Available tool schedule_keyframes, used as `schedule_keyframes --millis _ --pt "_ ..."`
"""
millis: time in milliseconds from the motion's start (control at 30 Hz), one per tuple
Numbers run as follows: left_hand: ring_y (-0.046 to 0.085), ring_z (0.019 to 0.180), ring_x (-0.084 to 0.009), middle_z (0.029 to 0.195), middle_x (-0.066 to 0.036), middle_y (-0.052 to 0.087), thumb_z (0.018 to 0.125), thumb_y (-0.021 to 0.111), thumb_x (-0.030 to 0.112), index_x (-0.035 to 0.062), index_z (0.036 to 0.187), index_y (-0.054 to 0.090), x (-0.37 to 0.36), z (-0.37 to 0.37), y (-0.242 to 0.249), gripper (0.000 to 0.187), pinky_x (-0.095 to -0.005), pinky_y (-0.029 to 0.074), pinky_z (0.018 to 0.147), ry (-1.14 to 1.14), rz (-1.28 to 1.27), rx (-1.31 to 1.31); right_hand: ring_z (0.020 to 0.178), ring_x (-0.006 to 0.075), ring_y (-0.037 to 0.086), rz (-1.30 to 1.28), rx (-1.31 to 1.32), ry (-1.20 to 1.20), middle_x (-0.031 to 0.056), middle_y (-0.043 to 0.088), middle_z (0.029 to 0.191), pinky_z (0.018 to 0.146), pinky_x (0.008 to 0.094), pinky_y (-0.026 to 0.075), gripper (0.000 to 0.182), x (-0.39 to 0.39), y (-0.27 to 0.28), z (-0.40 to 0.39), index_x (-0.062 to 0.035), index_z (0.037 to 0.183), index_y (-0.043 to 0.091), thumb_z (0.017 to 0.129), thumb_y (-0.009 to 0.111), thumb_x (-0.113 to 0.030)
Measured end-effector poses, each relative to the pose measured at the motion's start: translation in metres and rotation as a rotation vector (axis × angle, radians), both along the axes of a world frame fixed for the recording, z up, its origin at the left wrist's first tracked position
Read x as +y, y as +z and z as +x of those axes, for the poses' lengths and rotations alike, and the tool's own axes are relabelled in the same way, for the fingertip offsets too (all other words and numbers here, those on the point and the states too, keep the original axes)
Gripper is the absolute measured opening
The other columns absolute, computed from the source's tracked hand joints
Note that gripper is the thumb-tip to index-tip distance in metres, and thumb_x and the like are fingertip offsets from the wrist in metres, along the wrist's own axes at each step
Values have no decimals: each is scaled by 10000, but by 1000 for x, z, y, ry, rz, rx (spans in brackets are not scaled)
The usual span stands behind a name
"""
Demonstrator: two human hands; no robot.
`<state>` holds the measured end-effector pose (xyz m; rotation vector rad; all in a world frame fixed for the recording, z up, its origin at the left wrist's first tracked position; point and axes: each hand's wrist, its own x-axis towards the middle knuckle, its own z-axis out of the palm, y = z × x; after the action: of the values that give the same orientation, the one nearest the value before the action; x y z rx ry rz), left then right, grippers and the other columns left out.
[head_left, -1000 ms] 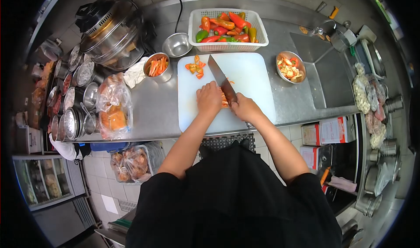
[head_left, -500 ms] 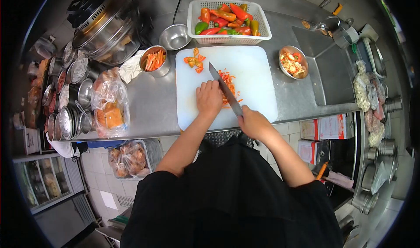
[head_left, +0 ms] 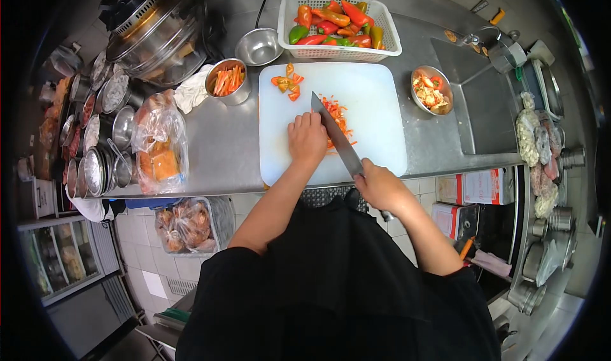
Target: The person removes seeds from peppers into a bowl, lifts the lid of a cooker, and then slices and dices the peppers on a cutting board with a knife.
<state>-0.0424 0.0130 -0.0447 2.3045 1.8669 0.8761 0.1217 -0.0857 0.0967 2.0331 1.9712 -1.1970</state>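
Observation:
My right hand [head_left: 380,184] is wrapped round the handle of a large knife [head_left: 338,136], whose blade points up and left over a white cutting board [head_left: 375,106]. My left hand [head_left: 307,135] lies on the board just left of the blade, fingers curled together; what is under the fingertips is hidden. Finely chopped orange-red pepper [head_left: 338,116] lies along the blade's right side, partly hidden by it. Larger pepper pieces [head_left: 287,81] sit near the board's upper left corner.
A white basket [head_left: 338,52] of whole peppers stands behind the board. Nearby are an empty steel bowl [head_left: 260,47], a steel container [head_left: 228,81] of pepper strips and a bowl of scraps [head_left: 432,90]. A sink [head_left: 487,110] is at right, bagged food [head_left: 160,148] at left.
My right hand and the knife handle have shifted slightly right, and the handle's end now shows below the hand. The view has shifted a little. My left hand stays beside the blade.

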Motion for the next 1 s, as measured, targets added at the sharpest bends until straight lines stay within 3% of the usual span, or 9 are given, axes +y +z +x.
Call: schedule_keyframes --millis 67,367,533,567,600,700,767,867,1000 --pt "576 994 -273 1029 -85 637 846 673 142 80 1031 606 -1 0 3 206 -433 422 849 -24 21 -23 895 500 676 190 26 -26 341 686 910 845 572 520 289 7 -52 -9 65 1100 549 971 529 -193" --pt "577 977 -278 996 -85 635 871 652 142 72 1060 616 -1 -1 -2 204 -439 427 839 4 44 -9 914 484 679 58 9 -20 324 694 929 841 547 523 284 16 17 1 55 1087 541 977 528 -206" --pt "580 974 -278 991 -83 635 872 645 138 75 1028 608 -1 -2 -2 172 -442 427 836 -10 -2 -18 696 426 703 -70 141 -129 294 696 831 717 516 552 260 4 14 -16 60 1030 516 988 518 -197" --pt "581 971 -279 990 -84 636 871 644 136 75 1013 603 0 -2 -2 160 -442 426 838 -15 -18 -12 597 361 700 15 134 -113 276 697 799 652 485 557 276 10 -19 -19 61 1082 527 987 521 -198" --pt "581 971 -279 990 -84 636 871 644 136 75 1013 603 -2 -3 -3 160 -442 426 838 -19 -17 -10 597 361 700 17 136 -117 276 697 799 652 485 557 276 15 -33 -23 61 1082 527 987 521 -198" --pt "583 966 -280 988 -94 636 875 629 136 75 993 594 -3 -3 -2 137 -447 421 846 -31 -20 -21 599 362 701 41 274 -256 277 698 805 661 478 564 316 36 -41 -25 51 1163 547 982 528 -207" --pt "573 932 -308 930 -105 620 908 588 141 73 951 575 0 -2 3 81 -453 404 826 -30 20 -80 698 424 705 49 248 -245 284 702 833 739 507 562 367 46 -38 -18 42 1224 553 974 533 -226" --pt "579 947 -314 950 -116 635 945 561 151 66 971 585 0 -8 9 91 -463 403 838 -17 -59 -111 818 477 688 216 161 -209 296 701 874 817 535 541 378 38 -48 -11 49 1214 555 969 533 -238" --pt "576 966 -321 981 -124 639 964 545 138 57 1000 592 1 -19 4 101 -468 402 854 -28 -68 -151 896 494 672 190 82 -162 301 700 904 852 551 519 346 15 2 -7 43 1169 556 969 534 -239"
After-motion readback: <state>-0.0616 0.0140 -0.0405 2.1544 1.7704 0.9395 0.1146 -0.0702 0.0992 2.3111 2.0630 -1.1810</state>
